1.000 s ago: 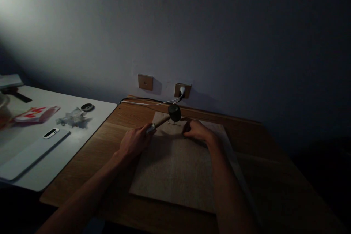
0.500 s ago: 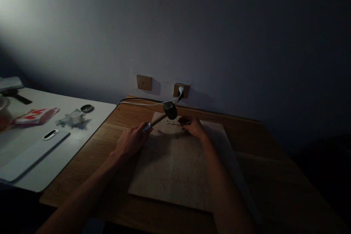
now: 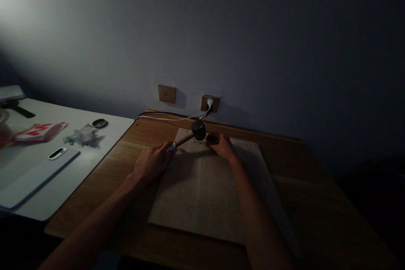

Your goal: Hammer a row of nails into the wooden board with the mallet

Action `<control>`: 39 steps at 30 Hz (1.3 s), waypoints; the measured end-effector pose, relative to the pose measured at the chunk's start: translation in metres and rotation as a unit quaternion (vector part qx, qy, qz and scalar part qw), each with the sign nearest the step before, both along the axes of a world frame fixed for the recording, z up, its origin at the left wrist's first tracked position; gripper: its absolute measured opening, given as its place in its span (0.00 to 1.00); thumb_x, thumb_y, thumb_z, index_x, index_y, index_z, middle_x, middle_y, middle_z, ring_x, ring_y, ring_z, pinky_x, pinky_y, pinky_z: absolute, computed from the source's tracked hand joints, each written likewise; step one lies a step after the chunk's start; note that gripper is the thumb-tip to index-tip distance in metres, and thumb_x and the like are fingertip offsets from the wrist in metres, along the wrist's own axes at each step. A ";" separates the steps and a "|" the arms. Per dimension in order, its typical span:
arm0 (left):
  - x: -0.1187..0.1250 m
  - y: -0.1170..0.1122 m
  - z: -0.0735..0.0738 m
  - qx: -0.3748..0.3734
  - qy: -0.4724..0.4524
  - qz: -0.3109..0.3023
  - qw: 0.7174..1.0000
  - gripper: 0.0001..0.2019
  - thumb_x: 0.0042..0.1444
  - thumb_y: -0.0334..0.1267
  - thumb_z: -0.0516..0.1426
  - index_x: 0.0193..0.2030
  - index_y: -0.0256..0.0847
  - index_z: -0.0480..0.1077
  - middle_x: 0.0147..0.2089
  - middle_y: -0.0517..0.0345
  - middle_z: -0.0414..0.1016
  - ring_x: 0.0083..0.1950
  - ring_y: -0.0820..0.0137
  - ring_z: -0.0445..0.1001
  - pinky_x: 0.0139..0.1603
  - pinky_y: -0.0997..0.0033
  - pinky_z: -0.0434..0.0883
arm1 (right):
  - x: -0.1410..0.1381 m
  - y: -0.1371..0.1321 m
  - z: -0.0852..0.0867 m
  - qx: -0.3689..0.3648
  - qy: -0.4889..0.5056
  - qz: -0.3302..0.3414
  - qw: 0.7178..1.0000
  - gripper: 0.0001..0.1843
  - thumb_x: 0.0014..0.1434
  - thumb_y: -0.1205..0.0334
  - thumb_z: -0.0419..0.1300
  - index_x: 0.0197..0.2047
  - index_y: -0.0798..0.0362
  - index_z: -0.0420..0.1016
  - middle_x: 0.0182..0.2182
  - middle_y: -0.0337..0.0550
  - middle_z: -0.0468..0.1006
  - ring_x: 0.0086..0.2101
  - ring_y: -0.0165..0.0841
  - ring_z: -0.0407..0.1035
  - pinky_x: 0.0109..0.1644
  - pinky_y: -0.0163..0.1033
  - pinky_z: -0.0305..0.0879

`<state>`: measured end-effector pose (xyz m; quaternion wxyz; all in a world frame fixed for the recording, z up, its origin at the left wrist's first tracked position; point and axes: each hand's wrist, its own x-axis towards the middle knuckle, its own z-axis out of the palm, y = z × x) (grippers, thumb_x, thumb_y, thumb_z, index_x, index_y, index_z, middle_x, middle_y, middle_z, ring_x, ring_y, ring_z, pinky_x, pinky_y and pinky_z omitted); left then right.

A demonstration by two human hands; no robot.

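My left hand (image 3: pixel 152 161) is wrapped round the handle of a mallet (image 3: pixel 198 130) with a dark, thick head and a light wooden shaft. The mallet's head is held over the far part of a pale wooden board (image 3: pixel 199 194). Small shiny nails (image 3: pixel 200 141) stand in a row on the board, partly behind the mallet head. To the right of them, my right hand (image 3: pixel 223 145) has its fingers curled together close to the board. What those fingers pinch, if anything, is too dark and small to make out.
The board lies on a wooden table (image 3: pixel 110 185) against the wall. Cables run along the back edge to a wall socket (image 3: pixel 210 103). On a white table (image 3: pixel 76 168) to the left lie a pale flat device (image 3: pixel 38 177), a crumpled clear bag (image 3: pixel 87 135), a dark round lid (image 3: pixel 100 123) and a red-and-white packet (image 3: pixel 42 131).
The mallet head has moved slightly right and down, towards my right hand. My right hand stays at nearly the same place, with its fingers shifted a little.
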<state>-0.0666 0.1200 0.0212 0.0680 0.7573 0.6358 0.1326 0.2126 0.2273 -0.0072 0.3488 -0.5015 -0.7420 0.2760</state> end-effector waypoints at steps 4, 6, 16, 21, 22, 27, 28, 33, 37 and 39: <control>-0.001 0.001 -0.003 0.005 -0.003 -0.001 1.000 0.22 0.71 0.52 0.45 0.61 0.47 0.70 0.49 0.48 0.83 0.42 0.57 0.82 0.39 0.66 0.72 | 0.001 0.000 0.000 0.005 -0.003 0.000 1.000 0.06 0.47 0.69 0.63 0.31 0.52 0.78 0.31 0.40 0.83 0.33 0.36 0.77 0.40 0.38 0.70; -0.002 0.001 -0.005 0.010 0.002 -0.002 1.000 0.23 0.71 0.53 0.44 0.61 0.47 0.70 0.49 0.48 0.83 0.42 0.57 0.83 0.39 0.66 0.72 | 0.000 -0.001 -0.001 0.008 -0.005 -0.001 1.000 0.06 0.47 0.69 0.62 0.30 0.52 0.77 0.29 0.39 0.83 0.33 0.35 0.76 0.39 0.37 0.69; 0.000 0.000 -0.001 0.008 0.001 -0.004 1.000 0.22 0.71 0.53 0.45 0.61 0.47 0.70 0.51 0.49 0.82 0.42 0.57 0.82 0.39 0.66 0.73 | -0.002 -0.001 -0.002 0.013 -0.014 0.006 1.000 0.07 0.45 0.71 0.61 0.29 0.51 0.75 0.28 0.38 0.81 0.32 0.34 0.75 0.37 0.35 0.66; -0.001 0.000 -0.004 0.010 0.012 -0.003 1.000 0.23 0.71 0.53 0.45 0.62 0.47 0.69 0.50 0.47 0.83 0.42 0.56 0.83 0.39 0.65 0.73 | -0.003 -0.003 -0.003 0.019 -0.011 -0.003 1.000 0.15 0.46 0.70 0.62 0.39 0.50 0.78 0.27 0.35 0.79 0.30 0.33 0.73 0.37 0.36 0.66; -0.001 0.000 -0.005 0.013 0.012 -0.003 1.000 0.23 0.71 0.53 0.45 0.62 0.47 0.69 0.50 0.48 0.83 0.43 0.56 0.83 0.40 0.65 0.73 | -0.003 -0.004 -0.003 0.020 -0.010 -0.006 1.000 0.17 0.46 0.69 0.62 0.41 0.49 0.78 0.26 0.34 0.78 0.29 0.33 0.72 0.37 0.36 0.66; 0.000 0.000 -0.006 0.013 0.010 -0.006 1.000 0.22 0.71 0.53 0.44 0.61 0.47 0.69 0.51 0.49 0.83 0.43 0.57 0.83 0.39 0.66 0.73 | -0.005 -0.003 -0.009 0.021 0.007 -0.004 1.000 0.19 0.47 0.68 0.62 0.44 0.50 0.77 0.26 0.33 0.77 0.28 0.32 0.72 0.35 0.35 0.66; 0.001 0.000 -0.005 0.010 0.011 -0.008 1.000 0.22 0.71 0.53 0.44 0.61 0.47 0.69 0.51 0.49 0.82 0.43 0.56 0.83 0.39 0.66 0.73 | -0.005 -0.002 -0.010 0.019 0.011 -0.001 1.000 0.19 0.46 0.68 0.63 0.45 0.50 0.76 0.27 0.33 0.77 0.28 0.32 0.72 0.35 0.35 0.66; 0.002 0.001 -0.007 0.001 0.018 -0.004 1.000 0.22 0.71 0.51 0.46 0.63 0.48 0.69 0.53 0.49 0.82 0.44 0.56 0.83 0.41 0.64 0.73 | -0.004 0.002 -0.016 0.018 0.023 0.007 1.000 0.25 0.43 0.72 0.61 0.47 0.50 0.75 0.31 0.35 0.79 0.29 0.30 0.72 0.34 0.33 0.67; 0.002 0.000 -0.007 0.001 0.010 -0.008 1.000 0.23 0.71 0.52 0.45 0.63 0.48 0.69 0.53 0.48 0.82 0.44 0.56 0.82 0.42 0.64 0.74 | -0.004 0.002 -0.016 0.025 0.021 0.013 0.999 0.25 0.44 0.73 0.61 0.48 0.49 0.75 0.28 0.33 0.78 0.28 0.31 0.72 0.34 0.33 0.66; 0.003 0.000 -0.004 -0.007 0.005 -0.014 1.000 0.23 0.71 0.53 0.45 0.63 0.48 0.69 0.52 0.49 0.82 0.43 0.57 0.82 0.42 0.65 0.73 | -0.004 0.001 -0.016 0.025 0.016 0.011 0.999 0.25 0.45 0.74 0.61 0.48 0.49 0.75 0.28 0.34 0.78 0.28 0.31 0.73 0.34 0.34 0.65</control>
